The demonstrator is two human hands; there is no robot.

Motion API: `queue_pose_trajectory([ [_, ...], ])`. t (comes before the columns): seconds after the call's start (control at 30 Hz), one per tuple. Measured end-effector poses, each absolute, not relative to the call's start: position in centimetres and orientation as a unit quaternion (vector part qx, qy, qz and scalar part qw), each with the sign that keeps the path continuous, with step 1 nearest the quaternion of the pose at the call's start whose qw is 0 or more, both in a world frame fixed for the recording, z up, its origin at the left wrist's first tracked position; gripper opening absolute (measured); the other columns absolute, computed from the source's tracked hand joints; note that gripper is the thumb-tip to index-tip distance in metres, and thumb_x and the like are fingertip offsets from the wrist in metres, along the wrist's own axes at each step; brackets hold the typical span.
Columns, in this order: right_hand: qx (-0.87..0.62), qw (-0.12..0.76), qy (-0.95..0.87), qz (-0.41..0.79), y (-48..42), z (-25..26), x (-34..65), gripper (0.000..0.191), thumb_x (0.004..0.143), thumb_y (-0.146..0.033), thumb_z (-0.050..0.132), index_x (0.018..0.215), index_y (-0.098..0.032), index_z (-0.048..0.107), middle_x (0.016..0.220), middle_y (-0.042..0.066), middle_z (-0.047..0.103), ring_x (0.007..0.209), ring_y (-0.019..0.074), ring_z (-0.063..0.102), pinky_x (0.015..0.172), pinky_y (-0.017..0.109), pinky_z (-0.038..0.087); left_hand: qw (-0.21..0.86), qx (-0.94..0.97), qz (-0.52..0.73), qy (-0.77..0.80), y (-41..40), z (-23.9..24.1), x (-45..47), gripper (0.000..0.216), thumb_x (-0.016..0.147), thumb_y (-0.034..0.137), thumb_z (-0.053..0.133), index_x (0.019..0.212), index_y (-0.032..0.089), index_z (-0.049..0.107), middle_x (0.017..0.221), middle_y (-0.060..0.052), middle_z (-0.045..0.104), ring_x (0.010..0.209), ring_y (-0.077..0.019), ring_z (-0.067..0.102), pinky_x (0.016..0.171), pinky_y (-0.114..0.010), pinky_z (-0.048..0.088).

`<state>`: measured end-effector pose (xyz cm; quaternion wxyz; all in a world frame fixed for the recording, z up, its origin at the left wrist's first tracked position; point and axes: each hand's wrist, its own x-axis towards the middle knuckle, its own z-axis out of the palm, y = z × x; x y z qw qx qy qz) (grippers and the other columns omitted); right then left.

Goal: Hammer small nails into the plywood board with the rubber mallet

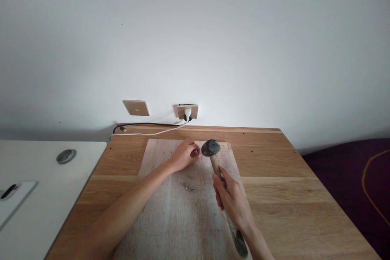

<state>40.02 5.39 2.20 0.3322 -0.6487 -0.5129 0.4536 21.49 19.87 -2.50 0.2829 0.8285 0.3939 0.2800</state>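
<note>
My right hand [230, 193] is wrapped round the wooden handle of a rubber mallet [211, 148]. Its dark, round head is at the far end of the board, just right of my left hand. The handle runs back under my right wrist. My left hand [186, 155] rests near the far edge of a worn wooden board [170, 211], thumb and fingertips pinched together. A small nail seems to be between them, mostly hidden by the fingers. A little pile of nails [189, 188] lies on the board, nearer to me than my left hand.
The board lies on a wooden table [274, 195] against a white wall. A white plug [187, 113] sits in the wall socket, with a white cable [146, 133] and a black cable [146, 123] along the back edge. A white desk [76, 187] adjoins at left; dark purple fabric [344, 170] is at right.
</note>
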Motion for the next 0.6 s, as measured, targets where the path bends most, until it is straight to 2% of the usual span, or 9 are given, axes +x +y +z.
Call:
queue_pose_trajectory([
  [0.13, -0.65, 0.325, -0.513, 0.457, 5.4, 2.1, 39.9, 0.05, 0.097, -0.062, 0.046, 0.116, -0.018, 0.057, 0.049, -0.01, 0.051, 0.036, 0.0126, 0.049, 0.037, 0.022, 0.038, 0.29, 0.825, 0.277, 0.399, 19.8, -2.4, 21.5, 0.007, 0.087, 0.018, 0.077, 0.081, 0.016, 0.073, 0.083, -0.005, 0.068, 0.088, -0.0221, 0.06, 0.083, -0.034, 0.045],
  [0.33, -0.653, 0.313, -0.528, 0.443, 5.3, 2.4, 39.6, 0.057, 0.099, -0.06, 0.044, 0.13, -0.014, 0.057, 0.048, -0.01, 0.051, 0.038, 0.014, 0.052, 0.04, 0.023, 0.04, 0.29, 0.829, 0.263, 0.399, 20.1, -2.5, 21.7, 0.014, 0.086, 0.016, 0.076, 0.074, 0.017, 0.069, 0.08, -0.003, 0.066, 0.087, -0.0218, 0.06, 0.082, -0.033, 0.045],
  [0.43, -0.655, 0.293, -0.543, 0.437, 5.4, 2.2, 39.6, 0.057, 0.099, -0.059, 0.042, 0.131, -0.014, 0.058, 0.048, -0.01, 0.051, 0.038, 0.0142, 0.053, 0.04, 0.023, 0.04, 0.28, 0.835, 0.263, 0.394, 20.0, -2.1, 20.8, 0.009, 0.082, 0.011, 0.077, 0.082, 0.018, 0.07, 0.088, -0.004, 0.066, 0.093, -0.0232, 0.061, 0.085, -0.033, 0.047],
  [0.5, -0.656, 0.285, -0.543, 0.439, 5.6, 2.0, 39.5, 0.057, 0.099, -0.059, 0.042, 0.131, -0.015, 0.058, 0.048, -0.01, 0.05, 0.038, 0.0141, 0.053, 0.039, 0.023, 0.038, 0.252, 0.837, 0.273, 0.401, 19.6, -1.6, 19.6, 0.015, 0.081, 0.007, 0.074, 0.09, 0.018, 0.071, 0.094, -0.005, 0.066, 0.099, -0.0243, 0.061, 0.088, -0.034, 0.049],
  [0.6, -0.655, 0.291, -0.541, 0.441, 5.6, 1.8, 39.4, 0.057, 0.098, -0.06, 0.043, 0.13, -0.015, 0.057, 0.047, -0.01, 0.05, 0.037, 0.0146, 0.053, 0.038, 0.023, 0.038, 0.194, 0.865, 0.265, 0.379, 18.1, -0.6, 17.5, 0.014, 0.085, 0.009, 0.071, 0.095, 0.019, 0.07, 0.098, -0.006, 0.066, 0.1, -0.0245, 0.061, 0.09, -0.035, 0.05],
])
